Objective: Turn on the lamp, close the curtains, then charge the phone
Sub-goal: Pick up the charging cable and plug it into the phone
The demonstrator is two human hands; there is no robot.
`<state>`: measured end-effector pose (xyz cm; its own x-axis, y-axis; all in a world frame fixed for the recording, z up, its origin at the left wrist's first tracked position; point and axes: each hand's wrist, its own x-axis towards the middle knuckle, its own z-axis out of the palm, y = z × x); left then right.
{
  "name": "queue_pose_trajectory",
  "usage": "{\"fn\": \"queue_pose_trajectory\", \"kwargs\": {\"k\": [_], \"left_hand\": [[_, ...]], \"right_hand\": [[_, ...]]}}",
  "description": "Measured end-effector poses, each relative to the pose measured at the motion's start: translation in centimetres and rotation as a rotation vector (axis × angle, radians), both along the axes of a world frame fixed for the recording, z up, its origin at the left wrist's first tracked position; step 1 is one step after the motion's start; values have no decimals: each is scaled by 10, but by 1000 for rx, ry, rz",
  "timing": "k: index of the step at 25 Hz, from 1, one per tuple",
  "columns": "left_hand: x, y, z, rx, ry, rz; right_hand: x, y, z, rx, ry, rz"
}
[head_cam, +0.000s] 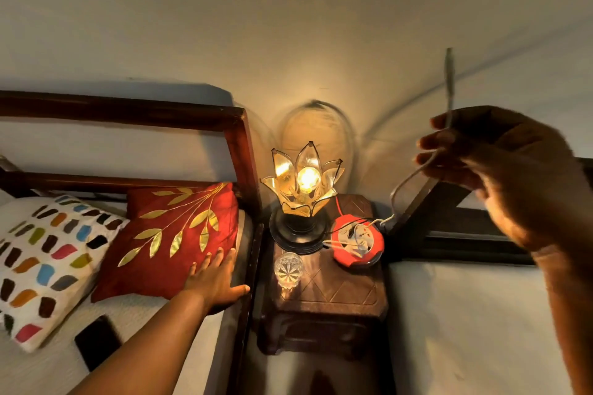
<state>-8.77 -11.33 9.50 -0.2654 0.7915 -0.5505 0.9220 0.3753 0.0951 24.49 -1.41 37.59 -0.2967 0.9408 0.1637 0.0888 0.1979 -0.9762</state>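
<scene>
**A:** What fills the left side?

**B:** A bed (38, 372) with a dark wooden headboard (237, 144) along its far edge. Two cushions lean at the far end: a white one with coloured patches (41, 266) on the left, and a red cushion with gold leaves (173, 240) to its right.

**A:** And beside the bed?

**B:** A carved wooden bedside table (327, 292), just right of the bed frame. At its far end stands the lamp (303, 192), a flower-shaped glass shade on a dark round base, with its bulb glowing.

**A:** Where are the hands?

**B:** The left hand (215, 282) lies flat on the bed's right edge, fingers straight and spread, their tips touching the red cushion, gripping nothing. The right hand (500, 170) is raised on the right, its fingers curled round a pale charging cable (448, 96); the cable's end sticks up above the fingers, blurred.

**A:** Where does the cable run?

**B:** Down in a loop to a red round extension reel (357, 242) on the table's right side, near the lamp base.

**A:** The phone?

**B:** A dark phone (96, 340) lies flat on the near part of the bed, left of the left forearm, next to the white cushion.

**A:** Anything smaller?

**B:** A cut-glass tumbler (288, 269) stands on the table, near side of the lamp.
</scene>
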Motion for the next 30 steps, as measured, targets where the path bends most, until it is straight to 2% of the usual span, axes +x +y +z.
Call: {"fn": "queue_pose_trajectory", "kwargs": {"k": [3,9,11,14,16,22,24,27,30], "left_hand": [[-33,-37,6,28,-11,7],[-104,-150,17,36,-3,57],[-140,-196,24,80,-19,174],[-192,-263,23,71,0,347],[-210,-298,6,33,-6,429],[-202,-345,-72,-134,-142,705],[-196,-342,-100,-161,-185,756],[-191,-326,-136,-110,-284,857],[-196,-296,-175,12,-430,1051]], "right_hand": [[-72,-49,0,-108,-14,122],[-191,-163,-12,-336,-248,637],[-229,-205,-17,-419,-360,935],[-291,-256,-36,-506,-632,1373],[-324,-282,-67,-592,-747,1508],[-366,-315,-218,-745,-1049,1405],[-374,-311,-262,-904,-1016,1317],[-380,-292,-320,-1166,-964,951],[-391,-260,-384,-1115,-964,789]]}}
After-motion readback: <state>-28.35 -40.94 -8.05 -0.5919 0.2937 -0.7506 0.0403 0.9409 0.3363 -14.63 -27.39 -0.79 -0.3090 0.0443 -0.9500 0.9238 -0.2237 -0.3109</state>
